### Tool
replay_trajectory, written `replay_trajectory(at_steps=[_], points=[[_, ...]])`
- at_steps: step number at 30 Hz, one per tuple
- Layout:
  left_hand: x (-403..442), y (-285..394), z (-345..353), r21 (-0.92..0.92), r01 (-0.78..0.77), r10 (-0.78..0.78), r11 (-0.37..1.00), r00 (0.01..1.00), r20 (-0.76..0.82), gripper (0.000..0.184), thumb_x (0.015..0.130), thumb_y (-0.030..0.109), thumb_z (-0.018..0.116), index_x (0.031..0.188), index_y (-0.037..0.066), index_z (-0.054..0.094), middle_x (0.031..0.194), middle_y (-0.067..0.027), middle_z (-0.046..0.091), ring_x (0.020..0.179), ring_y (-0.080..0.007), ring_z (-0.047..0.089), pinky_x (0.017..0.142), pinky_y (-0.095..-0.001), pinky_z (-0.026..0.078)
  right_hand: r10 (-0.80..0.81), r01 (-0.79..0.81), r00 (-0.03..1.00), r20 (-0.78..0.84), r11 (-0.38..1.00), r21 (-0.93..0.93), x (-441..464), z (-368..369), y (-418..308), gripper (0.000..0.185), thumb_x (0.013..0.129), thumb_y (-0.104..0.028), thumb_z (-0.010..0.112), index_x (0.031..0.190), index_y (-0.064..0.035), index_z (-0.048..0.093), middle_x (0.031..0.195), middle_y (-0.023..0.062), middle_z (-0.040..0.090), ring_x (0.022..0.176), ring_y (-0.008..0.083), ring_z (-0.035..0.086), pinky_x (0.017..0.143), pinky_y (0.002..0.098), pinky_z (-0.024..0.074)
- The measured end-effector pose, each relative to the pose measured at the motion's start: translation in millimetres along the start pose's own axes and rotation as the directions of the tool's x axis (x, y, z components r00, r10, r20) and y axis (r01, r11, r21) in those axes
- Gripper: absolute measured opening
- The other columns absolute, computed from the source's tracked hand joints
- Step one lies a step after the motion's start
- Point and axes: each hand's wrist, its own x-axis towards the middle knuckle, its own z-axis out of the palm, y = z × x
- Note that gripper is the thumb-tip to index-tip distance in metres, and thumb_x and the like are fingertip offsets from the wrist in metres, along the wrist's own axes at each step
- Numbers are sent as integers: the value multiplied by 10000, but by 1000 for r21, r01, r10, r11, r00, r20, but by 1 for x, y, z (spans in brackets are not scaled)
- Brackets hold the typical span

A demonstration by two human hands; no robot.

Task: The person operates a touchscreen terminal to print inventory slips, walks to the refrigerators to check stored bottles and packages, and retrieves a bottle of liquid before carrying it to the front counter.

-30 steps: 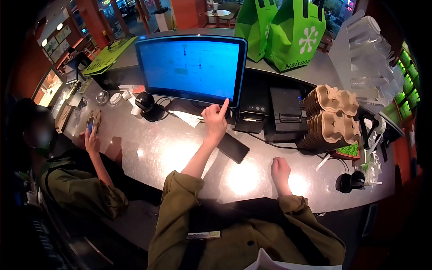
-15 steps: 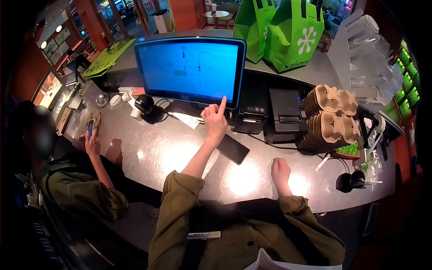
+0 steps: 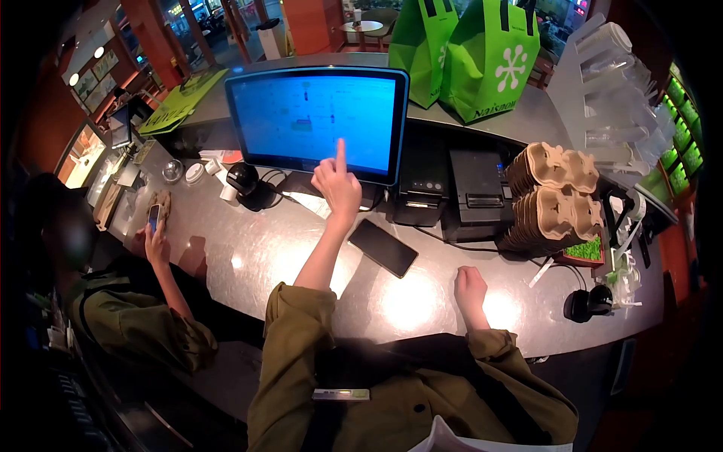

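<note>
My left hand (image 3: 338,190) is raised in front of a lit touchscreen monitor (image 3: 312,120). Its index finger is stretched out against the lower right part of the blue screen; whether the tip touches the glass I cannot tell. The other fingers are curled, and nothing is held. Below that hand, a dark smartphone (image 3: 383,247) lies flat on the metal counter (image 3: 279,248). My right hand (image 3: 471,292) rests on the counter to the right, closed in a loose fist with no object visible in it.
Two black printers (image 3: 478,192) stand right of the monitor, beside stacked cardboard cup carriers (image 3: 553,200). Green paper bags (image 3: 489,64) sit on the ledge behind. A black scanner (image 3: 587,303) is at the right. On the left, a co-worker's hand (image 3: 156,245) holds a phone.
My left hand has shifted left, its fingertip moving up and left across the screen from the lower right corner. More of the smartphone shows. The right hand has stayed put.
</note>
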Motion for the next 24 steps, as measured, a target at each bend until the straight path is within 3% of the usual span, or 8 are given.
replay_trajectory(at_steps=[5, 12, 15, 18, 19, 22, 24], points=[[-32, 3, 3, -85, -148, 153, 985, 987, 48, 596, 638, -47, 513, 1192, 174, 535, 821, -43, 409, 822, -210, 395, 774, -345, 264, -6, 6, 1000, -5, 1000, 0, 0, -1, -2, 75, 785, -47, 499, 785, -31, 573, 718, 137, 557, 627, 314, 548, 571, 366, 438], [-35, 6, 8, -65, -189, 194, 980, 978, 71, 597, 652, -47, 517, 1206, 175, 517, 851, -59, 404, 839, -219, 394, 797, -354, 272, 11, -11, 1000, 1, 1000, -5, 1, -1, -3, 81, 787, -49, 497, 784, -32, 576, 721, 136, 560, 627, 315, 550, 572, 368, 438], [-37, 6, 4, -43, -160, 164, 986, 980, 110, 605, 649, -46, 516, 1228, 125, 482, 917, -84, 414, 888, -244, 393, 825, -374, 276, -1, 1, 1000, -10, 1000, -13, 0, -1, -1, 82, 786, -48, 497, 781, -32, 577, 724, 137, 562, 631, 315, 551, 574, 368, 438], [-31, 1, 2, -91, -145, 144, 985, 989, -19, 610, 652, -42, 512, 1246, 78, 443, 985, -106, 416, 928, -265, 389, 843, -392, 275, 4, -4, 1000, -5, 1000, -18, 0, -1, -3, 82, 785, -47, 497, 778, -30, 576, 725, 138, 562, 637, 315, 552, 576, 368, 437], [-29, -2, 0, -86, -110, 110, 990, 994, 0, 598, 660, -34, 513, 1244, 62, 431, 1086, -125, 420, 1004, -281, 384, 883, -411, 258, 8, -8, 1000, 1, 1000, -20, 1, -1, -3, 81, 784, -46, 497, 777, -29, 576, 725, 138, 562, 639, 315, 552, 576, 367, 436], [-16, -10, -8, -16, -125, 124, 992, 989, -83, 588, 660, -14, 535, 1233, 79, 442, 1163, -125, 416, 1071, -281, 367, 907, -419, 250, -3, 3, 1000, 0, 1000, -19, 1, 0, -2, 81, 784, -44, 496, 775, -28, 575, 722, 137, 560, 643, 315, 551, 578, 365, 435], [-11, -19, -10, -1, -96, 96, 995, 994, -50, 593, 668, -5, 528, 1246, 63, 418, 1285, -134, 365, 1163, -294, 321, 941, -433, 228, -11, 12, 1000, 8, 999, -30, 1, -2, -4, 79, 783, -45, 497, 776, -28, 574, 721, 137, 559, 642, 314, 550, 579, 365, 435]])
